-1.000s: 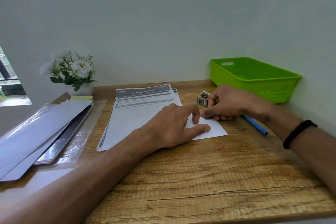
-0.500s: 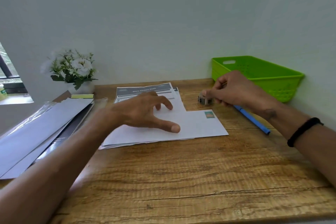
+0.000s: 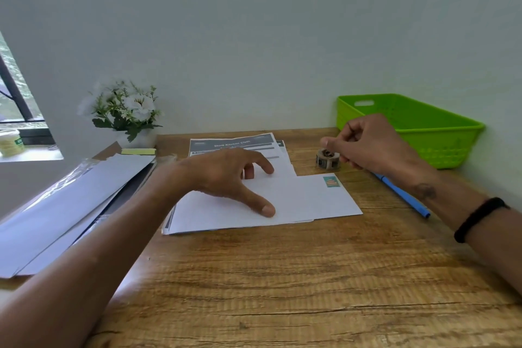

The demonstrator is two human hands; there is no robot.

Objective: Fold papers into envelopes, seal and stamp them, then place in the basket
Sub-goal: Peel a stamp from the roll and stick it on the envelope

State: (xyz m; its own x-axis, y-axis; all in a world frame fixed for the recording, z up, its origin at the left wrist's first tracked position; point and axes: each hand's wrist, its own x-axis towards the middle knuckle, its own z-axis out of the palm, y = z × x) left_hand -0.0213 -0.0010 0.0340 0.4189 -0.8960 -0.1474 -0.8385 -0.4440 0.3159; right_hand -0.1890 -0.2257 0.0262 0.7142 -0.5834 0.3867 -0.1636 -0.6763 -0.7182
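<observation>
A white envelope (image 3: 316,200) is seen lying flat on the wooden desk (image 3: 282,285), a small teal stamp (image 3: 331,181) stuck in its far right corner. The envelope's left part is overlapped on the stack of printed sheets (image 3: 240,150). The left hand (image 3: 226,178) is spread open above that stack, fingers splayed, thumb tip down on the white paper, nothing grasped. Over at the right, the roll of stamps (image 3: 327,159) is stood on the desk just behind the envelope, and the right hand (image 3: 367,144) is curled beside it, fingertips bunched at the roll's top edge; whether the roll is actually pinched cannot be told. A blue pen (image 3: 404,195) is lying under the right wrist. The green basket (image 3: 440,133) is set in the far right corner.
</observation>
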